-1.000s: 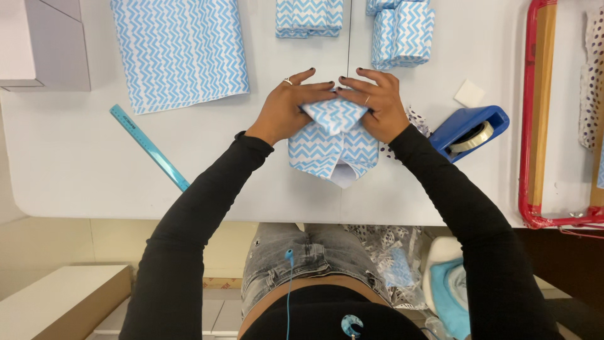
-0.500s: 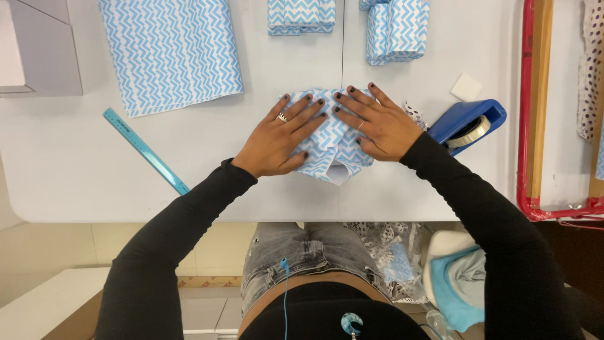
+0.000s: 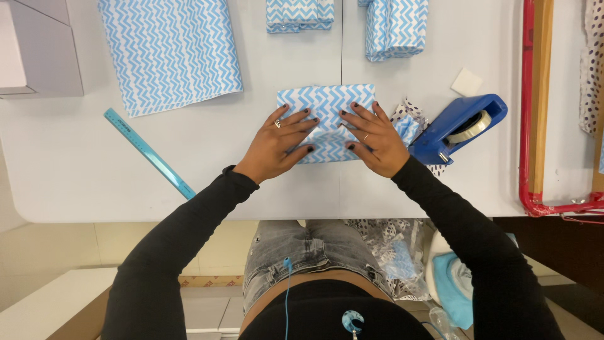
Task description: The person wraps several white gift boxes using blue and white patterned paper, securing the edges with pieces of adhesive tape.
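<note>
A box wrapped in blue and white zigzag paper [image 3: 327,104] lies flat on the white table [image 3: 82,176] in front of me. My left hand [image 3: 280,143] presses down on its left half with fingers spread. My right hand [image 3: 372,138] presses on its right half the same way. Both hands lie flat on top of the paper and do not clasp it. A blue tape dispenser [image 3: 458,128] sits just right of my right hand, with paper scraps [image 3: 409,123] between them.
A flat sheet of the same zigzag paper [image 3: 170,53] lies at the back left, beside a grey box [image 3: 38,50]. Two wrapped parcels [image 3: 299,14] [image 3: 395,28] sit at the back. A blue ruler [image 3: 149,153] lies left. A red-framed tray [image 3: 535,126] stands right.
The parcel was tilted up in my hands with its folded end toward me; it has been laid flat, and both hands now press on top.
</note>
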